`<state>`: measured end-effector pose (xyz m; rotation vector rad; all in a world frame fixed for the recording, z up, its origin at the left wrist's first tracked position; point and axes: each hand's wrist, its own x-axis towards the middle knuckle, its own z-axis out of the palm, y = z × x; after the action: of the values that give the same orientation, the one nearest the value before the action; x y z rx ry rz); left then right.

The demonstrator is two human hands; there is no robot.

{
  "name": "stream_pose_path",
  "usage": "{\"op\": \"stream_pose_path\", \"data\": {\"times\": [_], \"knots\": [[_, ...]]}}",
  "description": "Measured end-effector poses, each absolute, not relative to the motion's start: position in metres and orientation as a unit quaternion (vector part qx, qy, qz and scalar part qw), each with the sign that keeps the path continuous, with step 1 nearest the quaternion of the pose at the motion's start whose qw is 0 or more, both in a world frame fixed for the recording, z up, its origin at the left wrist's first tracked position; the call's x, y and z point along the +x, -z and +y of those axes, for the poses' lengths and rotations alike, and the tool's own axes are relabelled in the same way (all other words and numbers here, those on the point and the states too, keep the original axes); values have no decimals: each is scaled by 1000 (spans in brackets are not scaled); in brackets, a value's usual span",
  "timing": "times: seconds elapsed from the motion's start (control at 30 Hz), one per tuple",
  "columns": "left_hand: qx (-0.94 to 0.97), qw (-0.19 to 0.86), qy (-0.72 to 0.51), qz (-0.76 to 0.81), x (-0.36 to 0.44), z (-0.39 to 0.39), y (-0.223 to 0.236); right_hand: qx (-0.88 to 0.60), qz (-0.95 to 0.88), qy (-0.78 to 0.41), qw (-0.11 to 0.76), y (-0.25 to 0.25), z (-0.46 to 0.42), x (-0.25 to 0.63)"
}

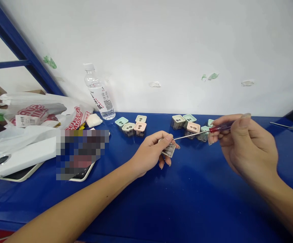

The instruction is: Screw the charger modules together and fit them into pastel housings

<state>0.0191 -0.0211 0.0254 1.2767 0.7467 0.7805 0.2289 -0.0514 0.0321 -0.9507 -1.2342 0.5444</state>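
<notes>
In my left hand [152,152], thumb and fingers are closed around a small pencil sharpener [170,151] with a pale rim and a greyish face. My right hand [245,145] grips a screwdriver [218,128] by its dark red, see-through handle. The thin metal shaft points left, and its tip meets the sharpener beside my left thumb; the exact contact point is hidden. Behind my hands stand several two-hole pencil sharpeners with pastel tops: one group [140,126] on the left, another group [193,127] on the right, partly covered by my right hand.
A water bottle [99,92] stands against the white wall. Plastic bags [52,109], a white power bank [22,157] with a cable and phones crowd the left. Another thin tool [288,127] lies at the right of the blue table [187,202]. One patch at left is pixelated.
</notes>
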Motion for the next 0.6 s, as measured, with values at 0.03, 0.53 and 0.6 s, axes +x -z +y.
{"op": "stream_pose_path", "data": {"times": [0.03,0.53,0.6], "knots": [[566,670,-348,332,19,-21,-26,-423,-551,-243,677,-32,-52,229],[555,666,-363,342,21,-20,-25,-427,-563,-225,671,-34,-57,225],[553,667,-367,340,21,-20,-24,-431,-561,-223,671,-35,-58,224]]}}
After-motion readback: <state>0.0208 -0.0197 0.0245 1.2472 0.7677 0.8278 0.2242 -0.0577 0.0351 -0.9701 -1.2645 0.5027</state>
